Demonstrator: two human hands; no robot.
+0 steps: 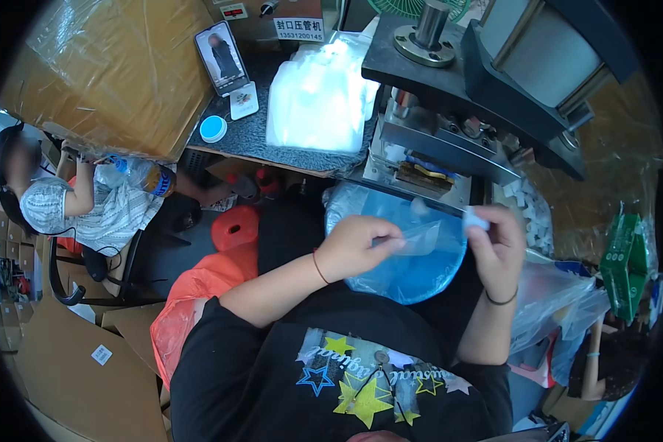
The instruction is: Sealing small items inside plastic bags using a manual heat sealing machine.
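Note:
Fingertips pinched together, my left hand [357, 247] grips one end of a small clear plastic piece [423, 237], perhaps a bag or sleeve. My right hand [499, 239] is closed on a small white piece [476, 219] whose kind I cannot make out. Both hands are over a round blue container [412, 276] lined with clear plastic, at my lap. Just beyond them stands a metal press machine [449, 129], its lower plate [427, 177] close to my right hand. A blurred pale spot shows between the hands and the plate.
A stack of clear plastic sleeves [320, 103] lies on the dark worktop [295, 156], beside a propped phone [221, 59] and a blue-lidded round tin [214, 129]. Many white pieces [532, 214] are heaped right of the press. A seated person [88, 199] is at left, another [604, 361] at lower right.

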